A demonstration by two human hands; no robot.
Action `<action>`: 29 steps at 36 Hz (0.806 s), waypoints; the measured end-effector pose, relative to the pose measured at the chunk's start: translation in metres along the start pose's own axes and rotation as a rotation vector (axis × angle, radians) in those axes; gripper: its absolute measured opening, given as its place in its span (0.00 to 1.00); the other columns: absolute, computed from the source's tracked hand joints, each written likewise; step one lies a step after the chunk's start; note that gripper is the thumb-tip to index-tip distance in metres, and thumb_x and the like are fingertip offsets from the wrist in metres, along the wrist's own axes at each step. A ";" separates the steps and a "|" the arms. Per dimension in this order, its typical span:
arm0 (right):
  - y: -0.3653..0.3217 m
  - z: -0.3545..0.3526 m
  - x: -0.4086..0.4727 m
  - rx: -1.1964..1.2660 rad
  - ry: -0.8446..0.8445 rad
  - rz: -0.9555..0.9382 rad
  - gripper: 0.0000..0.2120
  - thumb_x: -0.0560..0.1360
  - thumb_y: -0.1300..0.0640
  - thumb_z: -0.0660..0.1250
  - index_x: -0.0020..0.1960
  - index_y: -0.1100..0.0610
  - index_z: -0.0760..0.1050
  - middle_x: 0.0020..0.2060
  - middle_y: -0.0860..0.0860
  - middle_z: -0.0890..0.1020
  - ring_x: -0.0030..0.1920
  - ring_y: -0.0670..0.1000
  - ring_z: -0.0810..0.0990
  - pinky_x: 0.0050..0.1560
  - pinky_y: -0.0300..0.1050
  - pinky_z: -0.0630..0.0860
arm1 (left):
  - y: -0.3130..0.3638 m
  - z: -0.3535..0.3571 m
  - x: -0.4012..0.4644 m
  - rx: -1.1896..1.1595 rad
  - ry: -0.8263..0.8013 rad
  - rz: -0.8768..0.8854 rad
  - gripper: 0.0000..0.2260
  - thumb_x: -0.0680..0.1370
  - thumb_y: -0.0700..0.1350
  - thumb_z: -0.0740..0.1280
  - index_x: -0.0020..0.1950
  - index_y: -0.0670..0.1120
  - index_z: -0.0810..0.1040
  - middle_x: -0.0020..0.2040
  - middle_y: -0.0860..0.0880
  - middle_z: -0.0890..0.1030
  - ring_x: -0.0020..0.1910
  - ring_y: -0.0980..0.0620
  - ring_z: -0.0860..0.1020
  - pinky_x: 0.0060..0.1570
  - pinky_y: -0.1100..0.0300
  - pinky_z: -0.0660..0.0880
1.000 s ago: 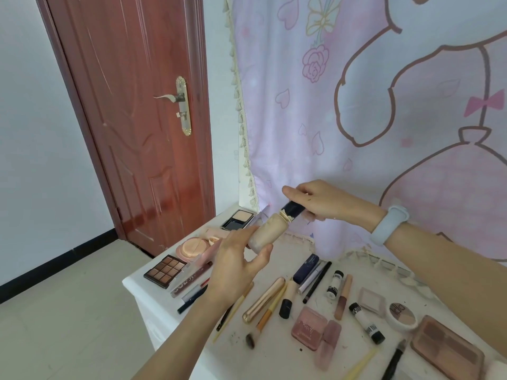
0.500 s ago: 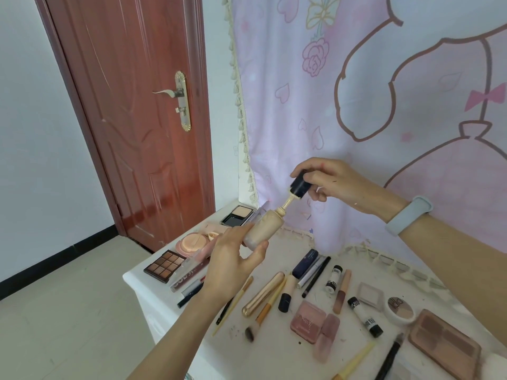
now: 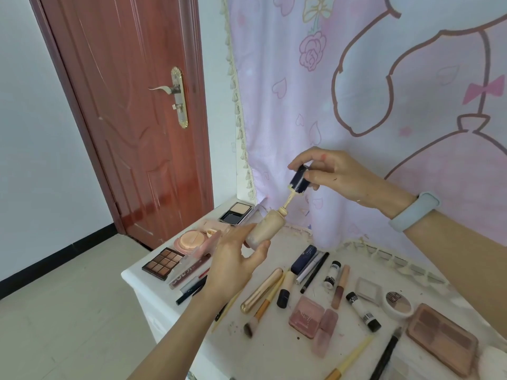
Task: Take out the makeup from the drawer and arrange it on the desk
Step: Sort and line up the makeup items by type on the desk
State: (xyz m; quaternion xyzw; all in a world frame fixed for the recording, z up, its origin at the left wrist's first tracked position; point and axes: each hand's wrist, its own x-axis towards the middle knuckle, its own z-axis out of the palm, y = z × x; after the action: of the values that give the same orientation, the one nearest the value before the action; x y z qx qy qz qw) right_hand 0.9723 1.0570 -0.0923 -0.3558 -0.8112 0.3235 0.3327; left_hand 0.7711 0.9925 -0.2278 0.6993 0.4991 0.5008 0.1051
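Two hands — bottle [image 3: 264,229] in left fingers [image 3: 258,252], cap [image 3: 299,179] in right.

This is a room in a home, probably a bedroom. At the upper left stands a red-brown wooden door [image 3: 131,119]; a pink cartoon curtain [image 3: 370,91] fills the right side, and a white desk [image 3: 153,294] below carries much makeup.

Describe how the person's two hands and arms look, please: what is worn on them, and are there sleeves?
Both forearms are bare, with no sleeves in view. The right wrist carries a pale blue band, smooth and rounded, like a fitness tracker strap. The left hand and right hand wear no gloves. I see no rings.
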 end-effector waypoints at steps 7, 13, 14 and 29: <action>0.007 -0.003 -0.002 0.011 0.071 0.007 0.15 0.77 0.68 0.58 0.50 0.50 0.77 0.38 0.50 0.83 0.37 0.45 0.78 0.41 0.34 0.74 | 0.002 0.004 -0.001 -0.026 -0.039 0.021 0.09 0.75 0.43 0.68 0.55 0.45 0.79 0.43 0.55 0.79 0.46 0.66 0.70 0.42 0.77 0.64; 0.009 -0.008 -0.003 0.011 0.109 0.023 0.15 0.77 0.68 0.58 0.50 0.50 0.77 0.34 0.45 0.83 0.31 0.41 0.75 0.38 0.32 0.72 | -0.001 0.010 0.000 -0.037 -0.037 0.002 0.11 0.75 0.44 0.68 0.57 0.45 0.78 0.47 0.52 0.80 0.49 0.64 0.71 0.44 0.77 0.65; 0.010 -0.008 -0.004 0.002 0.106 0.033 0.15 0.77 0.68 0.58 0.50 0.50 0.77 0.33 0.44 0.83 0.31 0.41 0.74 0.38 0.32 0.72 | -0.001 0.011 0.000 -0.039 -0.036 -0.002 0.11 0.75 0.44 0.68 0.57 0.45 0.78 0.47 0.52 0.80 0.50 0.64 0.71 0.44 0.78 0.65; 0.007 -0.002 -0.002 0.027 0.252 0.150 0.09 0.73 0.51 0.68 0.44 0.57 0.79 0.22 0.46 0.76 0.22 0.43 0.69 0.27 0.32 0.68 | -0.003 0.017 0.001 0.088 0.022 0.029 0.15 0.73 0.46 0.71 0.59 0.45 0.78 0.48 0.53 0.80 0.47 0.52 0.76 0.52 0.60 0.69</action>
State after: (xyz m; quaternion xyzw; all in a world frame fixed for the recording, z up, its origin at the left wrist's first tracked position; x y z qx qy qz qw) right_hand 0.9780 1.0597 -0.0975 -0.4488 -0.7296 0.3112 0.4116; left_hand 0.7831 1.0010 -0.2378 0.7049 0.5115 0.4875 0.0612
